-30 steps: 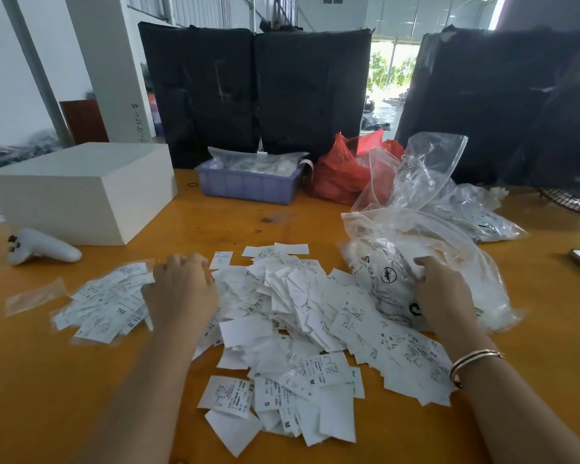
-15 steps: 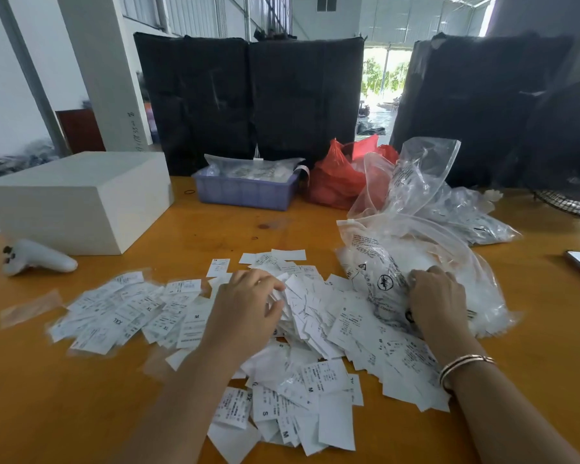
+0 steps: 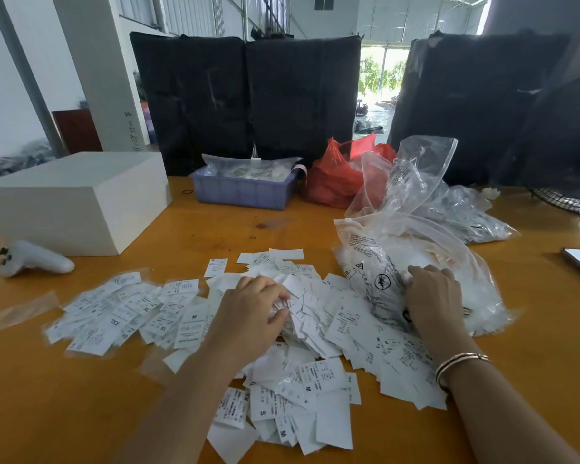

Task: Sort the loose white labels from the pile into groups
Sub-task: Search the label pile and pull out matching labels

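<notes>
An orange wooden table (image 3: 81,413) spreads under both hands. Beyond them, at its far edge, stand big black wrapped bundles (image 3: 248,98). Far out past the left hand (image 3: 252,316) sits a white box (image 3: 71,202), and ahead between the hands, well back, a purple bin (image 3: 245,192) with a red plastic bag (image 3: 335,182) just to its right.

Under and beyond the right hand (image 3: 436,303) lies a heap of clear plastic bags (image 3: 416,236) printed with black warning marks. The right hand rests palm down on the nearest bag, fingers curled over the plastic; whether they pinch it I cannot tell. A thin bracelet (image 3: 462,361) rings that wrist.

The pile of white labels (image 3: 315,373) fills the table between the two hands and runs back toward the person. The left hand is down on the pile's top, fingers bent and closing on a few labels, the thumb tucked beneath them. A flatter spread of labels (image 3: 121,313), showing XXL, XL and M, lies just left of the left hand. Further left of that rest a white controller (image 3: 34,259) and a small clear sleeve (image 3: 27,309).
</notes>
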`<state>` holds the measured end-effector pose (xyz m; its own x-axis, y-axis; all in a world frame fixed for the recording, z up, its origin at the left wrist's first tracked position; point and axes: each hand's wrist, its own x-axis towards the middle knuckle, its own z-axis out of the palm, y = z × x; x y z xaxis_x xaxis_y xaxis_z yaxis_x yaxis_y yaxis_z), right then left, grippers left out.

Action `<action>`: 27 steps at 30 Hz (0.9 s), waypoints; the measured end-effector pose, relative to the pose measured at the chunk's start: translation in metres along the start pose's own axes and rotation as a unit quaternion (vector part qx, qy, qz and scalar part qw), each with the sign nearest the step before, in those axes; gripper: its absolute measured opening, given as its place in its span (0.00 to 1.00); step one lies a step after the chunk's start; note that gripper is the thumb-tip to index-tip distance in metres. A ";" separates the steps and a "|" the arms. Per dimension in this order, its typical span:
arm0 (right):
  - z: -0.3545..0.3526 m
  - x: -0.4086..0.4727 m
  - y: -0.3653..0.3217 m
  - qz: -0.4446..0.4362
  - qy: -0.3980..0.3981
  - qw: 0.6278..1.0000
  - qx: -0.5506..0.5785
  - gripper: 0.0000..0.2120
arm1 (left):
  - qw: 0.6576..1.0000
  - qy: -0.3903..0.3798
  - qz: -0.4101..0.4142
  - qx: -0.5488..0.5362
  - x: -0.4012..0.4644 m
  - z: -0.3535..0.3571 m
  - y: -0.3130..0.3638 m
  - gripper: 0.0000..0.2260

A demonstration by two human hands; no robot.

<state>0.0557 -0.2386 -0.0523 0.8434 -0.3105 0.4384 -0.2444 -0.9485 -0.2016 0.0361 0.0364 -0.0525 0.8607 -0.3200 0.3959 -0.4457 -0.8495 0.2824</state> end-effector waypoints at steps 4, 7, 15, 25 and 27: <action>0.001 0.000 0.002 0.003 0.028 0.997 0.073 0.09 | 1.000 0.002 0.001 0.002 0.000 -0.001 0.000 0.10; -0.001 0.000 0.001 0.002 0.064 0.991 0.114 0.07 | 1.000 0.005 0.003 0.001 0.000 -0.002 0.001 0.10; -0.008 -0.005 -0.005 -0.006 0.130 0.960 0.247 0.08 | 1.000 0.006 0.000 0.000 0.000 -0.005 0.003 0.10; -0.016 -0.010 -0.011 -0.058 0.186 0.923 0.332 0.11 | 1.000 0.026 -0.004 -0.001 0.000 -0.006 0.003 0.10; -0.025 -0.015 -0.021 -0.114 0.215 0.891 0.382 0.11 | 0.999 0.041 -0.006 -0.001 0.001 -0.008 0.004 0.10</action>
<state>0.0365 -0.2155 -0.0322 0.5281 -0.2655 0.8066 0.4466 -0.7211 -0.5297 0.0334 0.0358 -0.0439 0.8426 -0.2743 0.4635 -0.4361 -0.8525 0.2883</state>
